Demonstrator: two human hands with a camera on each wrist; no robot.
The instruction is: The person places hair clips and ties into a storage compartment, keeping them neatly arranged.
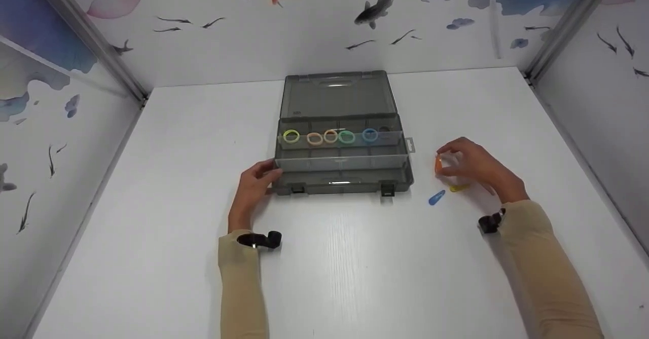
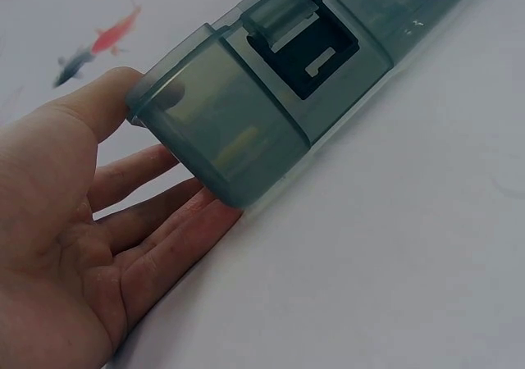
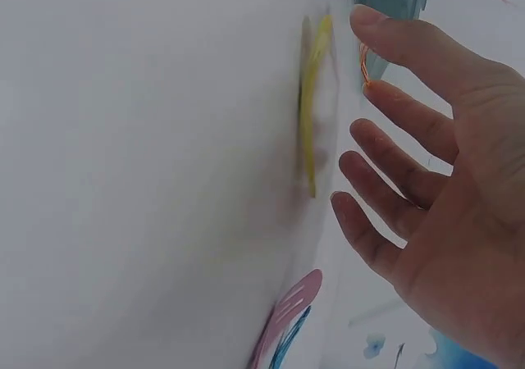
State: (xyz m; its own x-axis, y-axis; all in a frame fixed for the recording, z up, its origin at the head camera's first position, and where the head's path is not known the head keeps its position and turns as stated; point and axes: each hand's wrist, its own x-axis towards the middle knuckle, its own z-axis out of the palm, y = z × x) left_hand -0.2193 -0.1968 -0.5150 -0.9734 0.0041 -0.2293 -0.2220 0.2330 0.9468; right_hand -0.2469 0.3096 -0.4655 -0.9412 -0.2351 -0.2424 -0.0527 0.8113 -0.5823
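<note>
A grey translucent compartment box (image 1: 345,189) lies with its lid (image 1: 338,96) folded back. My left hand (image 1: 252,187) holds its front left corner, thumb at the rim and fingers against the side, as the left wrist view also shows on the box (image 2: 246,131). My right hand (image 1: 471,164) pinches a small orange hair clip (image 1: 438,165) upright between thumb and index finger, to the right of the box. Close under that hand lie a blue hair clip (image 1: 436,197) and a yellow hair clip (image 1: 459,188), the yellow one partly hidden.
Several coloured rings, such as a green ring (image 1: 347,137), stand in the box's back row. In the right wrist view a pink slotted piece (image 3: 297,299) lies beside a blue one (image 3: 289,340). Patterned panels (image 1: 324,40) bound the white table (image 1: 324,278).
</note>
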